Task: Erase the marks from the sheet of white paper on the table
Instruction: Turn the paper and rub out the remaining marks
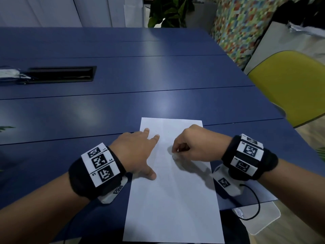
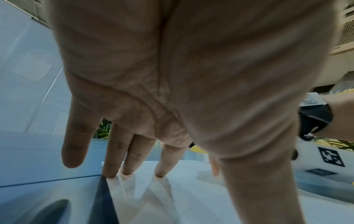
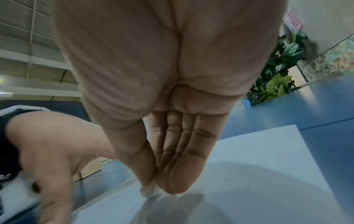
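Observation:
A white sheet of paper (image 1: 174,199) lies lengthwise on the blue table (image 1: 123,103) in front of me. My left hand (image 1: 139,152) lies flat on the sheet's left edge, its straight fingertips (image 2: 160,174) pressing the paper (image 2: 191,197) down. My right hand (image 1: 186,147) hovers over the upper middle of the sheet and pinches a small white eraser (image 3: 149,191) between thumb and fingers, its tip against the paper (image 3: 249,181). In the head view the eraser (image 1: 175,156) is a pale blur under the fingers. Faint specks show near the sheet's top; no clear marks are visible.
A black cable slot (image 1: 61,73) is set in the table at far left, with a wrapped bundle (image 1: 10,73) beside it. A yellow chair (image 1: 288,81) stands at the right edge. A potted plant (image 1: 170,11) stands behind the table.

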Demonstrator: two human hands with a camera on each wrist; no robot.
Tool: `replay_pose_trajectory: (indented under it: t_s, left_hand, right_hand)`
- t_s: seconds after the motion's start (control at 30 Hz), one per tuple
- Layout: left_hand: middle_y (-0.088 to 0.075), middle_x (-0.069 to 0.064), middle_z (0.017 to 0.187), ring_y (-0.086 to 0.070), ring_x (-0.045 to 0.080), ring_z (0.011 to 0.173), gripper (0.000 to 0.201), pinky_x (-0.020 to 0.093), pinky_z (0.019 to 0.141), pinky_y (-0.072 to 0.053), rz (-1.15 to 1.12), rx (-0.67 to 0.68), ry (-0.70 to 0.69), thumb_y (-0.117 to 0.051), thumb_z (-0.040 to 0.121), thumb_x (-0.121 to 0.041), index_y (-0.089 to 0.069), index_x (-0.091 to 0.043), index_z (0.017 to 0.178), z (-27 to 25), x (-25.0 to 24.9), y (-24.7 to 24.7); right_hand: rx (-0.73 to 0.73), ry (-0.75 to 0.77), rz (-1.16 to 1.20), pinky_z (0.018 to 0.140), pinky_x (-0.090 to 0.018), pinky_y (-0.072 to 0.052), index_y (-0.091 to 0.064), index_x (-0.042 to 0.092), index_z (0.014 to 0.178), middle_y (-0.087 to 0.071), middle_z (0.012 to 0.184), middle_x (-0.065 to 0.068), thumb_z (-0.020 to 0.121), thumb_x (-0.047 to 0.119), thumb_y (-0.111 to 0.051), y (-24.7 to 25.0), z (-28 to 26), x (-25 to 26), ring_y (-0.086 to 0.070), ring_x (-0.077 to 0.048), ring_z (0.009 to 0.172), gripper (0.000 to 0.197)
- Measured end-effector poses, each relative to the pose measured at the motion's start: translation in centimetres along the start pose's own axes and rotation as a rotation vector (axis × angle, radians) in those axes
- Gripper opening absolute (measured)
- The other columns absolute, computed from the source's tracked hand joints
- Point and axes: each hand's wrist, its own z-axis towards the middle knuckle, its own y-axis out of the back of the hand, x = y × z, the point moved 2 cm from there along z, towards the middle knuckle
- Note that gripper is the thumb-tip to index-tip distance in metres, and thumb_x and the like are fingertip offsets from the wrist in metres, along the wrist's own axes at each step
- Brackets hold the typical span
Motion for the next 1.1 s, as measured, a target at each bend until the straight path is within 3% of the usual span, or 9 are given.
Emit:
replay_pose_trajectory:
  t_s: [0.17, 0.3, 0.47, 0.63, 0.8, 0.97, 1.1]
  left_hand:
    - [-0.002, 0.014, 0.174, -0.024, 0.029, 0.156, 0.129, 0.046, 0.12, -0.033, 0.011, -0.01, 0.001, -0.067, 0.075, -0.083, 0.004, -0.027, 0.166, -0.1, -0.1, 0.1]
    - [-0.013, 0.014, 0.171, -0.032, 0.03, 0.152, 0.129, 0.047, 0.116, -0.037, 0.029, -0.019, 0.001, -0.067, 0.073, -0.084, 0.001, -0.025, 0.166, 0.1, -0.2, 0.1]
    - [-0.008, 0.016, 0.173, -0.029, 0.032, 0.154, 0.131, 0.049, 0.118, -0.035, 0.046, -0.011, 0.002, -0.066, 0.073, -0.085, 0.004, -0.025, 0.166, 0.2, -0.1, 0.0]
    - [-0.005, 0.015, 0.173, -0.027, 0.032, 0.155, 0.131, 0.049, 0.119, -0.034, 0.05, -0.016, 0.003, -0.066, 0.073, -0.085, 0.004, -0.025, 0.166, 0.3, -0.1, -0.1]
    - [-0.002, 0.015, 0.174, -0.024, 0.031, 0.156, 0.13, 0.049, 0.12, -0.031, 0.048, -0.011, 0.005, -0.066, 0.074, -0.084, 0.005, -0.026, 0.166, 0.3, -0.1, -0.1]
    - [-0.004, 0.016, 0.173, -0.026, 0.031, 0.155, 0.13, 0.048, 0.119, -0.032, 0.049, -0.017, 0.002, -0.066, 0.074, -0.084, 0.004, -0.026, 0.166, 0.3, -0.1, -0.2]
    - [-0.002, 0.016, 0.174, -0.025, 0.031, 0.156, 0.13, 0.049, 0.12, -0.031, 0.049, -0.007, 0.005, -0.065, 0.074, -0.085, 0.005, -0.026, 0.166, 0.3, -0.1, -0.2]
  right_hand:
    - [-0.088, -0.077, 0.001, 0.072, -0.021, -0.054, -0.078, 0.025, 0.101, -0.075, 0.082, 0.015, 0.089, 0.024, -0.066, 0.5, 0.5, -1.3, -0.064, -0.001, 0.075, 0.017]
    - [-0.003, -0.009, -0.01, 0.074, -0.02, -0.054, -0.077, 0.025, 0.103, -0.075, 0.086, 0.013, 0.089, 0.023, -0.065, -0.3, -0.1, 0.3, -0.063, -0.002, 0.077, 0.019]
    - [-0.097, -0.089, -0.028, 0.078, -0.03, -0.057, -0.076, 0.022, 0.107, -0.074, 0.083, 0.013, 0.089, 0.021, -0.062, 0.5, 0.4, -0.9, -0.059, -0.003, 0.075, 0.023]
    - [-0.051, -0.002, -0.042, 0.067, -0.011, -0.046, -0.077, 0.025, 0.105, -0.075, 0.087, 0.012, 0.089, 0.023, -0.062, -0.5, 0.1, 0.5, -0.057, -0.002, 0.075, 0.022]
    - [-0.129, -0.085, -0.037, 0.077, -0.031, -0.057, -0.076, 0.022, 0.106, -0.074, 0.082, 0.011, 0.089, 0.021, -0.061, 0.3, 0.6, -0.8, -0.061, -0.005, 0.076, 0.023]
    - [-0.033, -0.003, -0.023, 0.075, -0.022, -0.054, -0.076, 0.028, 0.105, -0.074, 0.087, 0.013, 0.091, 0.027, -0.063, -0.5, -0.2, 0.4, -0.06, -0.002, 0.078, 0.019]
    - [-0.113, -0.119, -0.011, 0.078, -0.03, -0.058, -0.077, 0.026, 0.106, -0.075, 0.084, 0.013, 0.089, 0.022, -0.063, 0.5, 0.1, -1.9, -0.064, -0.004, 0.079, 0.022]
